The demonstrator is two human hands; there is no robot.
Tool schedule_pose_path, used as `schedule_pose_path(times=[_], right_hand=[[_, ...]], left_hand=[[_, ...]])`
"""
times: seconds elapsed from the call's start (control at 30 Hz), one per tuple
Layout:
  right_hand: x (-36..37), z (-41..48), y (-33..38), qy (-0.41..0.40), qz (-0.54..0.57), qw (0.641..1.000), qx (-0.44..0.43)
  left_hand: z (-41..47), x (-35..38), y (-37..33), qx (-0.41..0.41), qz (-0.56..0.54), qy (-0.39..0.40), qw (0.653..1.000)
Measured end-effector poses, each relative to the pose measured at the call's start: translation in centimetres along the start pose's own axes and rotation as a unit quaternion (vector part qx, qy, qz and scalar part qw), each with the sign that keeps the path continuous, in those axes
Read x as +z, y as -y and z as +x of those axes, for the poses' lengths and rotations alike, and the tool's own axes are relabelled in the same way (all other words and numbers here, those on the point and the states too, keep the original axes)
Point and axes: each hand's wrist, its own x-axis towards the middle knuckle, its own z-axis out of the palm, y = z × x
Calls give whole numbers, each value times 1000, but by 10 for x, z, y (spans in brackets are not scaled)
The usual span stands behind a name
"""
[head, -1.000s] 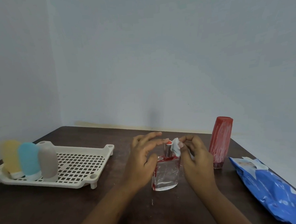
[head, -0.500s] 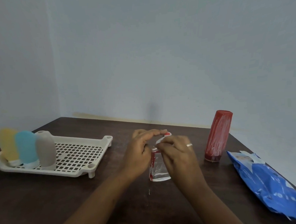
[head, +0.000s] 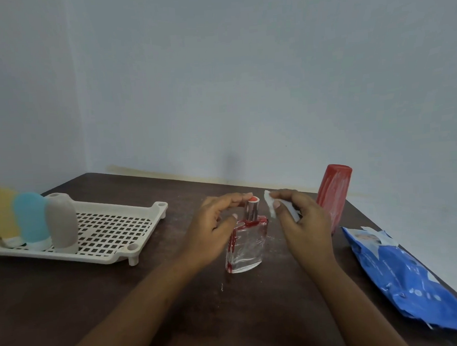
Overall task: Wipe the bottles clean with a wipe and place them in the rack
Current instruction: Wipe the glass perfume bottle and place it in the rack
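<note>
At the left edge the yellow bottle (head: 0, 211) is blurred, and the rack (head: 114, 229) beneath it runs out of frame. The right hand (head: 304, 227) hides the lower left of the red bottle (head: 334, 191). The blue pack (head: 402, 277) is cut off at lower right.

L hand (head: 212, 232) steadies glass bottle (head: 246, 247) by cap — R hand (head: 302, 222) pinches wipe (head: 270, 206) beside it.

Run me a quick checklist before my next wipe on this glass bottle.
1. The glass bottle stands upright: ok.
2. The left hand holds its cap: ok.
3. The right hand pinches the wipe: ok.
4. Wipe touching the bottle: not ok, it is beside the cap, apart.
5. Bottle clean: not ok, red smears on shoulder and left edge.
6. The rack has free space: ok.
</note>
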Motion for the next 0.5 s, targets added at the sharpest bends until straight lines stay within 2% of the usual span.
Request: schedule_pose_path(times=[0.07, 0.27, 0.43, 0.5], right_hand=[[4, 0, 1, 51, -25, 998, 12], [10, 0, 3, 148, -140, 978, -46], [3, 1, -4, 140, -95, 984, 60], [4, 0, -2, 139, -93, 983, 73]], left_hand=[[-1, 2, 0, 0, -7, -7, 1000], [-2, 3, -1, 17, 11, -20, 1000], [-2, 6, 0, 13, 16, -29, 999], [-2, 7, 1, 10, 22, -34, 999]])
